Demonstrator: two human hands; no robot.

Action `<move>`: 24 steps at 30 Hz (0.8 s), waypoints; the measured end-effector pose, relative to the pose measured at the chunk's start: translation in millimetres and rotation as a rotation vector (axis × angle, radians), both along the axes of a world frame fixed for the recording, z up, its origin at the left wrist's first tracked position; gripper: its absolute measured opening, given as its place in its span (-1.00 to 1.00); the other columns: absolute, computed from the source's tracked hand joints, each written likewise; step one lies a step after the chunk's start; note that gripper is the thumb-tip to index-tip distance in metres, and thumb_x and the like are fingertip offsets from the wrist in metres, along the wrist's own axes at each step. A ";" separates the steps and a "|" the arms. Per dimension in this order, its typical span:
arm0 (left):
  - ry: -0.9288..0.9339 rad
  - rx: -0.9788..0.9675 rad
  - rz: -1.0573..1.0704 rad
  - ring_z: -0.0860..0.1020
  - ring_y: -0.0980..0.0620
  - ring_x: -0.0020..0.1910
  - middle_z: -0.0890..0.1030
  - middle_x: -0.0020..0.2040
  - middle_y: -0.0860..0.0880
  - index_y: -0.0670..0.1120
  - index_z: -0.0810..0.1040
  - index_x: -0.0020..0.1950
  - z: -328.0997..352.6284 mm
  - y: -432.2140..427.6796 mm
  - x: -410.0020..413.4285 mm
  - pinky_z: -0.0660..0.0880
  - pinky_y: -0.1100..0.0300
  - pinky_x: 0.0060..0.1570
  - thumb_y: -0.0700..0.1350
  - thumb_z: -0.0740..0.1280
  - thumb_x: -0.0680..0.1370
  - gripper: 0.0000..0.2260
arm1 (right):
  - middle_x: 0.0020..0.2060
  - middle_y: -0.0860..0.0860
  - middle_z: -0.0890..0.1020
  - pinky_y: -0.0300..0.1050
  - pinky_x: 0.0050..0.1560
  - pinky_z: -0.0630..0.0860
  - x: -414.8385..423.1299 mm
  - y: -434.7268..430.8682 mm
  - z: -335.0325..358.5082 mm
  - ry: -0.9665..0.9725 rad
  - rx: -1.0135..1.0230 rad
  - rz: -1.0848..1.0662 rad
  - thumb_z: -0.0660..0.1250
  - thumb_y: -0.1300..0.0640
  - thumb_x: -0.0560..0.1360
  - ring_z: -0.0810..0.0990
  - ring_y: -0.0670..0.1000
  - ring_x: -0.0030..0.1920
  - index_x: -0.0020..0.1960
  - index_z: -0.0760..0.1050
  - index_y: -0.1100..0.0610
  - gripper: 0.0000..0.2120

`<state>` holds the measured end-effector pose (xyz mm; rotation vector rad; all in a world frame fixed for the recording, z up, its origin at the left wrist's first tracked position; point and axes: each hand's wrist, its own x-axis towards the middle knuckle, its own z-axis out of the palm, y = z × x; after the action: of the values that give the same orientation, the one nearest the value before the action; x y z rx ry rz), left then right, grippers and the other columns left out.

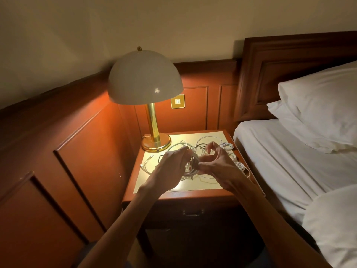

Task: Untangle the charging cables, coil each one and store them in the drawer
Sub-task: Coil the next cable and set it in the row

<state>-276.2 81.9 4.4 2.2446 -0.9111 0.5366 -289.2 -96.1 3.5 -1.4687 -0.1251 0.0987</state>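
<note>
While left hand grips the coil and right hand pinches it, loops should stay even, slack fed from the tangle at 12 o'clock.

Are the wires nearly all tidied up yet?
Not yet. White coils seem finished at the right edge of the nightstand. The left hand and right hand hold a half-wound coil between them. Loose cables lie tangled on top, and the drawer looks shut.
</note>
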 end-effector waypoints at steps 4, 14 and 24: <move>0.007 -0.030 -0.015 0.55 0.33 -0.28 0.47 -0.23 0.26 -0.06 0.52 -0.03 -1.4 0.0 -1.1 0.35 0.51 -0.34 0.00 0.10 0.62 -0.75 | -0.24 0.11 0.74 -0.06 -0.32 0.64 -0.2 1.5 -9.9 -0.206 -0.129 -0.075 0.57 0.29 0.36 0.71 0.15 -0.27 0.14 0.23 0.34 -0.42; 0.662 -0.269 -0.115 0.38 0.15 -0.35 0.46 -0.35 0.11 -0.15 0.54 -0.10 -3.8 6.4 13.2 0.31 0.24 -0.31 0.14 0.16 0.64 -0.60 | 0.09 0.06 0.53 -0.15 -0.21 0.60 7.9 3.9 -40.9 -1.111 -0.661 -0.376 0.53 0.17 0.47 0.56 -0.09 -0.06 0.21 0.60 -0.13 -0.63; 0.461 -0.247 0.058 0.48 0.11 -0.28 0.50 -0.27 0.20 0.09 0.51 -0.10 5.9 -4.2 3.9 0.41 0.26 -0.20 0.04 0.09 0.69 -0.74 | -0.11 -0.10 0.73 -0.16 -0.02 0.64 -13.2 43.6 -24.3 -0.426 0.106 -0.552 0.42 0.21 0.54 0.69 -0.06 0.00 -0.05 0.66 0.00 -0.88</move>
<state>-272.3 77.7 10.3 2.0479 -0.5146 0.1315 -302.4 -52.5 -20.7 -1.3537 -0.0642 -0.6617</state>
